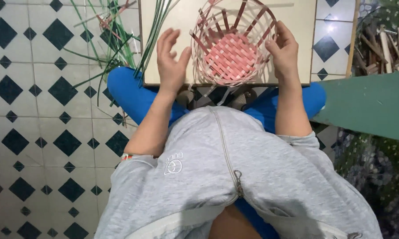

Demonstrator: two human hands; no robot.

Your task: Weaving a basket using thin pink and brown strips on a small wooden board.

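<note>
**Our pink basket sits between our hands**

Our pink basket [229, 46] lies on the pale board [305, 26] on our lap, its mouth facing us. Our right hand [284, 51] touches its side, fingers loose. Our left hand [170, 59] is open, just beside it, near the green strips [153, 31].

Right hand [284, 51] touches pink woven basket [230, 44]; left hand [170, 57] open beside it.

green strips [120, 40] on tiled floor [36, 110] | green bench [367, 104] | sticks [385, 44]
</note>
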